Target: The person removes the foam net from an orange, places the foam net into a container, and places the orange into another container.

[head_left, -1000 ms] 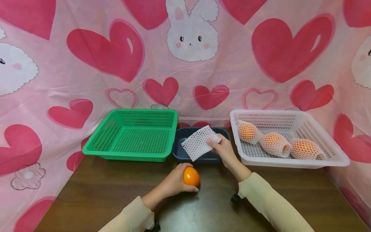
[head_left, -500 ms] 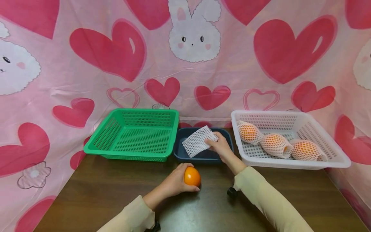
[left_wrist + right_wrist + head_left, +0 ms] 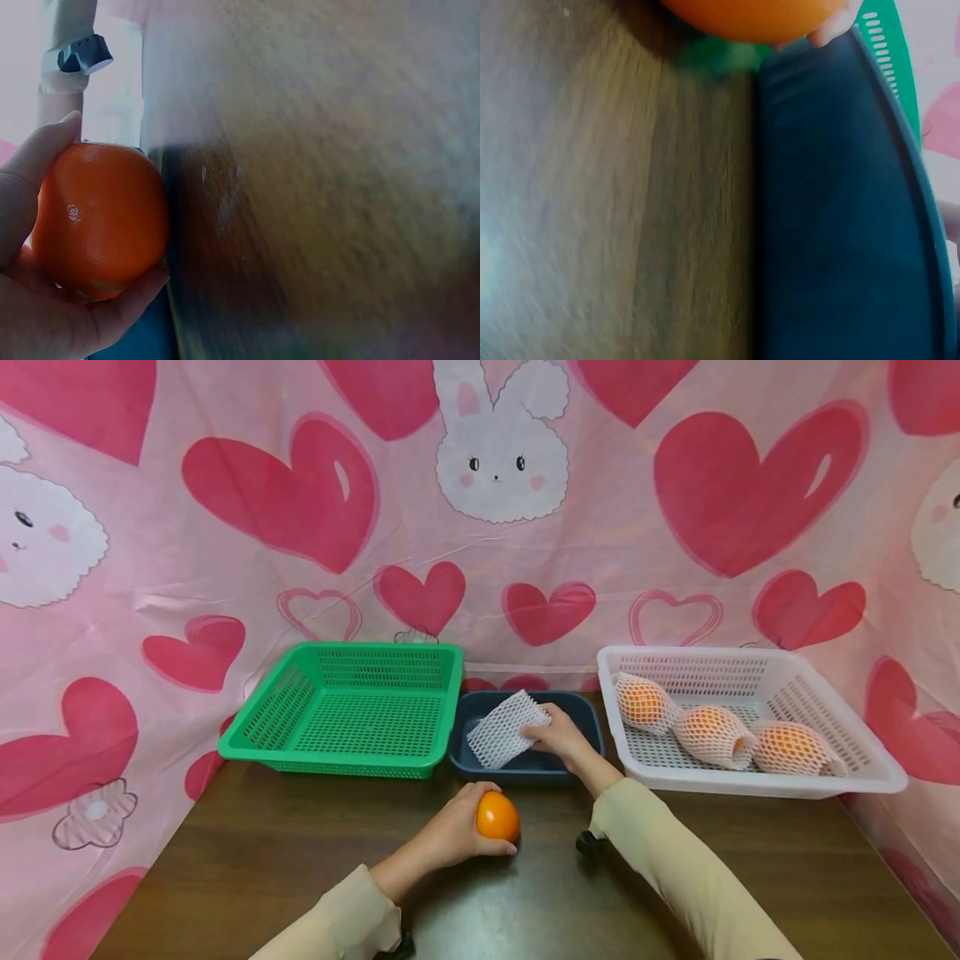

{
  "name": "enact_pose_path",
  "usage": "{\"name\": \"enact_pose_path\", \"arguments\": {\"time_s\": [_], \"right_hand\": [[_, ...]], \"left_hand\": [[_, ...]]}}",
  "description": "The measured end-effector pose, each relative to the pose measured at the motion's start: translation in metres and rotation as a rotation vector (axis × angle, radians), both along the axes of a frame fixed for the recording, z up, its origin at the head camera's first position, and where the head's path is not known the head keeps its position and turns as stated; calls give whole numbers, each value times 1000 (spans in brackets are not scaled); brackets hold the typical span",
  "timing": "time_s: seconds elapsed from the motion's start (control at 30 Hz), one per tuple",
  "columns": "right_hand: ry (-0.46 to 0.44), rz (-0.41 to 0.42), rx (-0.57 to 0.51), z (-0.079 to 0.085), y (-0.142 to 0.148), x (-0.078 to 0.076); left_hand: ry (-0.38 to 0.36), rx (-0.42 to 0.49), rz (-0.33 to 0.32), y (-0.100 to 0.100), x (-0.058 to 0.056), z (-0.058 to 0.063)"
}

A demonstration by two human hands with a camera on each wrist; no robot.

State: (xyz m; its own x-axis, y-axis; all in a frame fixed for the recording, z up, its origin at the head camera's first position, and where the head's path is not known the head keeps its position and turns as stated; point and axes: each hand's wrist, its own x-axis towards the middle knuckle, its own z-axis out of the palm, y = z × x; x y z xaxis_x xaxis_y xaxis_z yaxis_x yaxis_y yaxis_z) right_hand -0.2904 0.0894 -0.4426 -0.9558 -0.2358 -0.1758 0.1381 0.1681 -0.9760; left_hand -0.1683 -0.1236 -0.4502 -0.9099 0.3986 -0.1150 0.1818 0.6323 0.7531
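Note:
My left hand (image 3: 448,832) grips a bare orange (image 3: 498,817) low over the brown table, in front of a dark blue tray (image 3: 480,771). In the left wrist view, thumb and fingers curl round the orange's (image 3: 101,225) sides. Over the tray, my right hand (image 3: 561,737) pinches a flattened white foam net sleeve (image 3: 501,732) by its right end. The right wrist view shows mostly the tray's side (image 3: 847,202); only a sliver of that hand appears at the right edge, and the pinch itself is hidden there.
A green basket (image 3: 341,762) stands left of the tray, with nothing seen inside. On the right, a white basket (image 3: 738,782) holds three oranges in foam nets (image 3: 708,735). Behind hangs a pink cloth (image 3: 495,543) with hearts and rabbits.
My right hand has moved a little left with the foam net, which has shifted left and slightly down over the tray. The left hand keeps its hold on the orange.

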Motion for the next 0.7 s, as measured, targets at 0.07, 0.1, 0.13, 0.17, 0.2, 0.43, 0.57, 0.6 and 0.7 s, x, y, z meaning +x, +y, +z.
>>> {"name": "enact_pose_path", "arguments": {"time_s": [0.07, 0.1, 0.13, 0.17, 0.2, 0.43, 0.57, 0.6, 0.7], "right_hand": [[-12, 20, 31, 1, 0, -1], [-23, 28, 42, 1, -1, -2], [-33, 37, 53, 2, -1, -3], [-45, 43, 63, 2, -1, -4], [-55, 48, 73, 2, -1, -4], [-69, 67, 150, 2, -2, -7], [-18, 77, 279, 1, -1, -9], [-2, 76, 326, 1, -1, -10], [50, 87, 470, 0, -1, -12]], "left_hand": [[-10, 0, 4, 0, -1, -1], [-16, 0, 6, 0, -1, -1], [-19, 0, 6, 0, -1, -1], [-21, 0, 5, 0, -1, -2], [-22, 0, 5, 0, -2, -2], [-19, -3, 6, 0, -1, -1], [4, -8, 1, 0, 1, -1], [11, -9, -1, 0, 1, -1], [30, -7, -6, 0, 1, -1]]}}
